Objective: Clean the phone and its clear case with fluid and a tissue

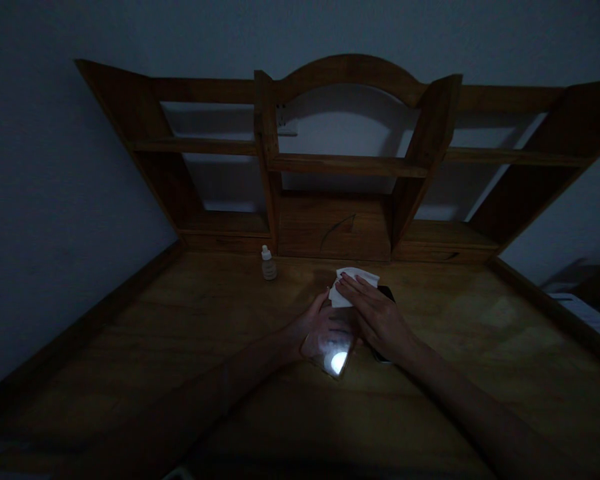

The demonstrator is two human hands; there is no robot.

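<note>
A clear phone case (334, 343) lies across my left hand (316, 325), which grips it from below and along its left edge. The fingers show through the plastic, and a bright reflection sits near its lower end. On the case's far end is a folded white tissue (363, 274), pressed down by the fingers of my right hand (375, 310). Partly hidden under my right hand, a dark phone (387, 292) rests on the wooden desk (220, 313).
A small clear bottle with a white cap (269, 265) stands upright at the back, left of my hands. Behind it rises a wooden shelf unit (335, 223) with drawers along its base. A wall socket (286, 123) shows through the middle opening. The light is dim.
</note>
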